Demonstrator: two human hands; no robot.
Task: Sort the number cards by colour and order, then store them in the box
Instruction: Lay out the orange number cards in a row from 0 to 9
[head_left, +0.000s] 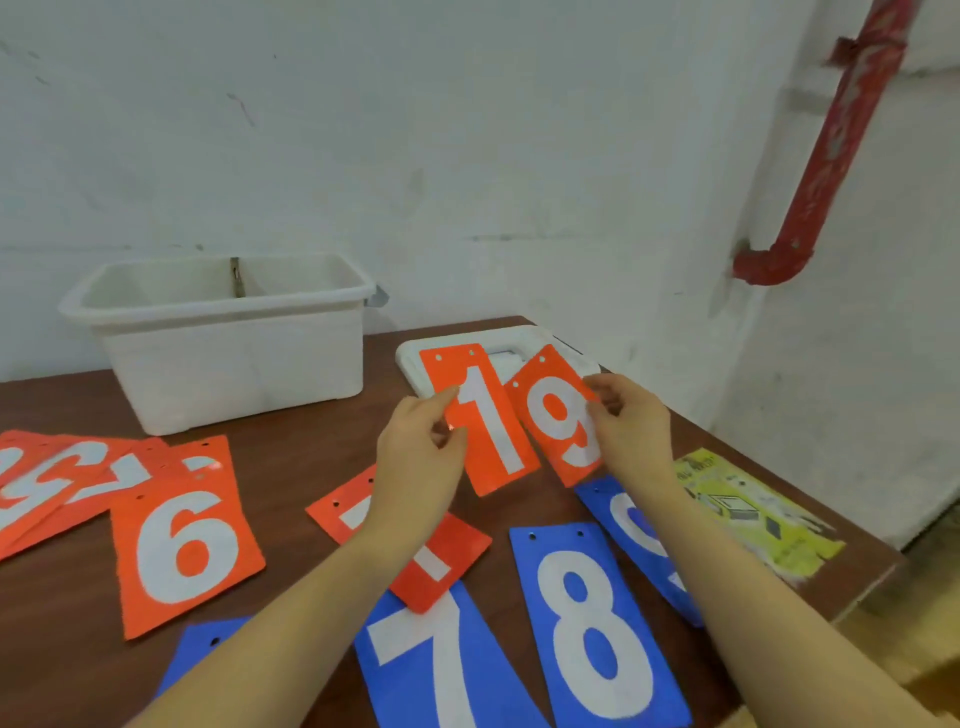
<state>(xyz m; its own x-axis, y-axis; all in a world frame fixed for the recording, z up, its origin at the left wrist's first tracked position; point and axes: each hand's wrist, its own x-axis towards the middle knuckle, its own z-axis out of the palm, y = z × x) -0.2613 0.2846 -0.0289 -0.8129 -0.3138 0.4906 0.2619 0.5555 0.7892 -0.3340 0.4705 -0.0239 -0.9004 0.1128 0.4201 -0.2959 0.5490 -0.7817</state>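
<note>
I hold an orange 1 card (480, 421) in my left hand (418, 462) and an orange 9 card (558, 421) in my right hand (631, 428), side by side above the table (291, 467). Orange 6 (184, 540), blue 7 (436, 665) and blue 8 (592, 629) lie flat. The white box (223, 338) stands open at the back left.

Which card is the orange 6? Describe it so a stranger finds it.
Start at the white box at the back left of the table. In front of it lies a fanned pile of orange cards; the orange 6 lies on that pile's right end. It is the only orange card whose digit shows whole on the table.
</note>
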